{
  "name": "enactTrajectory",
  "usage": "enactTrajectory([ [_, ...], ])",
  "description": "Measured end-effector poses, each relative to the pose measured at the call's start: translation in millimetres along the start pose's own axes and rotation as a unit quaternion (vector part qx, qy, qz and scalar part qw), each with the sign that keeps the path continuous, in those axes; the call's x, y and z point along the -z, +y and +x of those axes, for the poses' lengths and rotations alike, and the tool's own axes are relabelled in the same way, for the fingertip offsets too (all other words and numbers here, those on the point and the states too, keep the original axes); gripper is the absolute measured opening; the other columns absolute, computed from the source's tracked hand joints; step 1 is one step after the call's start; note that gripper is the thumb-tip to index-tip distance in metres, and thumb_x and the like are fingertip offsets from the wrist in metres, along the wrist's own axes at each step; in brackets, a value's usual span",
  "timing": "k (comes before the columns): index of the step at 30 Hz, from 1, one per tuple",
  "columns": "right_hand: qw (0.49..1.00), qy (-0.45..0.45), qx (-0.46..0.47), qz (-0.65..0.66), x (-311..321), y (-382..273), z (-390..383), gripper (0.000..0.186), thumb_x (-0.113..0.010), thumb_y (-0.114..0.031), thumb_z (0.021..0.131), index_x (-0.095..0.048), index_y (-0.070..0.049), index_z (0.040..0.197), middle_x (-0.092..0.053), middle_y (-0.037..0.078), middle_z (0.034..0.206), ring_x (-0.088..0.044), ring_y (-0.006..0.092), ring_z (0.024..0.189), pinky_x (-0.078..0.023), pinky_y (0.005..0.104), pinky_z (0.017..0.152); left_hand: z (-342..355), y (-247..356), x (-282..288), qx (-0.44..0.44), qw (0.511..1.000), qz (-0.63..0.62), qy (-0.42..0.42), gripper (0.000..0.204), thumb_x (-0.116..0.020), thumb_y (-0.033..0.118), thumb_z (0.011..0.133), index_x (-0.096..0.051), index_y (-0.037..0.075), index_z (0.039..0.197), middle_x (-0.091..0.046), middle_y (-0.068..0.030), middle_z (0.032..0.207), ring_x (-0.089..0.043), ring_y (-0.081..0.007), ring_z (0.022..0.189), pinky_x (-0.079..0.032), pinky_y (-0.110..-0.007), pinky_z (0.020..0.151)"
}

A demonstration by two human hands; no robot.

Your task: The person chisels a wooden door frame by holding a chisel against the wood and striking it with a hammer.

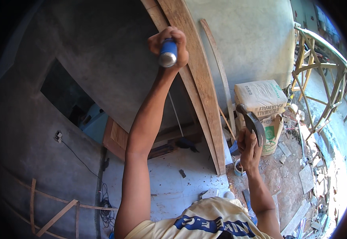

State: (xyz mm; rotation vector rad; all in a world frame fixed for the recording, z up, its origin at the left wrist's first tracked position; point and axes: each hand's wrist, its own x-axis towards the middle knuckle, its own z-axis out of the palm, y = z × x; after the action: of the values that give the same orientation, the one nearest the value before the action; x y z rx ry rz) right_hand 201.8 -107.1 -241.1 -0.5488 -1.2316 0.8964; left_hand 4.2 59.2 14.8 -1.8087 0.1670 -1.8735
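Note:
Raised high against the upper part of a wooden door frame (199,65), my left hand (181,46) is closed round a chisel (168,51). Its blue handle and round metal end cap point toward me, while the blade is hidden behind the fist. Lower and to the right, my right hand (250,153) grips a claw hammer (254,124). The dark hammer head stands above the fist, apart from the chisel and the frame; most of the handle is hidden.
Stacked cement bags (260,96) stand right of the frame, behind a small bucket (239,170). Rubble (307,179) covers the ground at right, near a wooden trestle (320,65). A louvred wooden panel (115,137) leans at left; a coiled cable (106,213) lies on the floor.

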Motion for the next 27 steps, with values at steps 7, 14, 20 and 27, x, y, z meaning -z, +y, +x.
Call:
enactTrajectory([
  [7,0.966,-0.069,0.193,-0.157,-26,-48,45,0.028,-0.039,-0.017,0.095,-0.056,0.005,0.088,-0.052,0.008,0.065,-0.046,0.0132,0.052,-0.034,0.0293,0.048,7,14,-10,-0.011,0.997,0.076,-0.029,0.04,-0.064,0.009,0.079,-0.034,0.009,0.054,-0.037,-0.005,0.042,-0.039,-0.0163,0.033,-0.03,-0.031,0.037],
  [14,0.922,-0.108,0.347,0.135,-78,-131,51,0.057,-0.045,-0.065,0.089,-0.041,-0.009,0.077,-0.032,0.0,0.056,-0.024,0.0106,0.041,-0.022,0.0244,0.034,8,22,-13,0.072,0.996,0.015,-0.059,0.046,-0.068,0.015,0.078,-0.032,0.01,0.051,-0.033,-0.0062,0.04,-0.037,-0.0171,0.031,-0.028,-0.032,0.036],
  [20,0.92,-0.013,0.376,-0.11,-88,-121,55,0.038,-0.031,-0.029,0.102,-0.046,-0.003,0.08,-0.042,0.001,0.06,-0.038,0.0119,0.051,-0.03,0.0261,0.046,1,19,-12,0.072,0.997,0.003,-0.04,0.051,-0.07,0.02,0.081,-0.031,0.011,0.05,-0.033,-0.0055,0.039,-0.036,-0.0178,0.031,-0.027,-0.033,0.036],
  [27,0.966,-0.027,0.193,-0.169,-63,-117,51,0.048,-0.027,-0.039,0.101,-0.046,-0.002,0.077,-0.042,0.004,0.057,-0.039,0.0145,0.048,-0.027,0.0303,0.045,3,23,-9,0.124,0.988,0.026,-0.085,0.045,-0.074,0.02,0.077,-0.038,0.012,0.052,-0.041,-0.0038,0.043,-0.042,-0.0176,0.037,-0.03,-0.033,0.043],
])
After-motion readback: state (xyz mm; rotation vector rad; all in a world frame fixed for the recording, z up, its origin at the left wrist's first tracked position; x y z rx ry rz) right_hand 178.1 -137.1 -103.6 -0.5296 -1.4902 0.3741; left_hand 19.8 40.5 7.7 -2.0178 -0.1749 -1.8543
